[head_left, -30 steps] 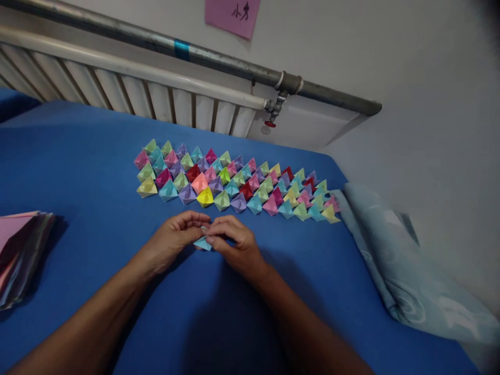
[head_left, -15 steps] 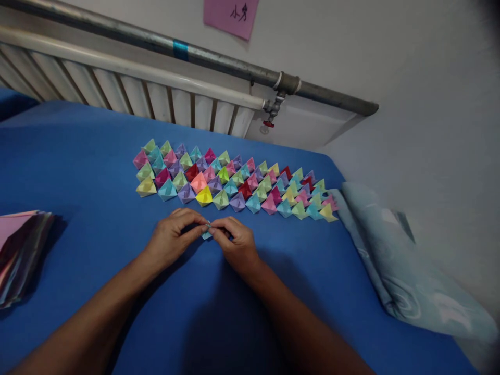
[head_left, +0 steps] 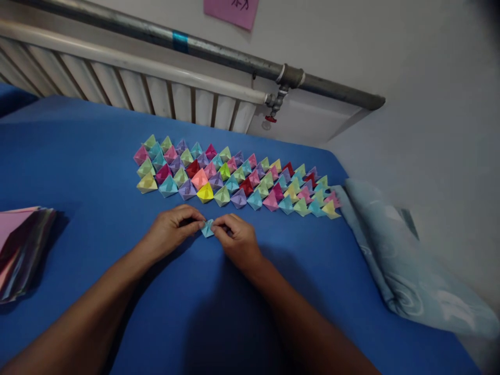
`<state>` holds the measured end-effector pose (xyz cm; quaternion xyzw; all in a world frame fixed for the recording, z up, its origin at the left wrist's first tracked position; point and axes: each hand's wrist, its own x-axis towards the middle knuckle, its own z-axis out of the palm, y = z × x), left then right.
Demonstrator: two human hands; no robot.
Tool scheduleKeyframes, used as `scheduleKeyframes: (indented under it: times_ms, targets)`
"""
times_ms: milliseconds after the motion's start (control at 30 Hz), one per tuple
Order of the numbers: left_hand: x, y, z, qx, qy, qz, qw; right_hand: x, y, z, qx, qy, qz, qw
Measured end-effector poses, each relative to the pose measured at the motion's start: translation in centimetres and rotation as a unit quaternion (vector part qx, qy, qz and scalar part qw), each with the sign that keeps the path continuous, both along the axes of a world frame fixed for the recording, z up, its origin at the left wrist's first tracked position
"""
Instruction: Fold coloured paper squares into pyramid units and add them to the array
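Note:
A small light-blue folded paper is between my two hands, just in front of the rows of paper boats. My left hand pinches its left corner between thumb and forefinger. On the other side, my right hand pinches the right corner the same way. Beyond the hands, several folded paper boats in pink, blue, green, purple, red and yellow stand in slanting rows on the blue surface.
At the left edge lies a stack of coloured paper sheets. A folded light-blue cloth lies at the right by the wall. Behind the surface are a white radiator, a metal pipe and a red-handled valve.
My hands have moved slightly apart, and more of the light-blue paper shows between them, looking wider and more open. The camera view has shifted a little.

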<state>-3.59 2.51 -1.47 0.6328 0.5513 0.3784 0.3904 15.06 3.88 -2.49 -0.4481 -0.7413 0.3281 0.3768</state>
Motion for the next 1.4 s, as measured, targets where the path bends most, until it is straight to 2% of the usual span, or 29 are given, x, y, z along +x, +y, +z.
scheduleKeyframes:
  times_ms: [267,567,800,1200,1400]
  targets:
    - [0.5,-0.3,-0.2,0.036,0.057,-0.012,0.998,0.1,-0.3,-0.1,0.054,-0.06,0.022,0.997]
    - [0.1,-0.3,0.1,0.011,0.059,0.001,0.998,0.2,-0.5,-0.1,0.073,-0.106,0.005,0.992]
    - [0.1,-0.2,0.3,-0.009,0.065,0.008,0.998,0.8,-0.4,-0.2,0.088,-0.111,0.048,0.989]
    - [0.0,-0.2,0.5,-0.023,0.065,0.024,0.997,1.7,-0.5,0.7,0.103,-0.152,0.08,0.98]
    - [0.7,-0.7,0.5,-0.025,0.024,0.075,0.997,1.4,-1.0,0.7,0.134,-0.209,0.087,0.965]
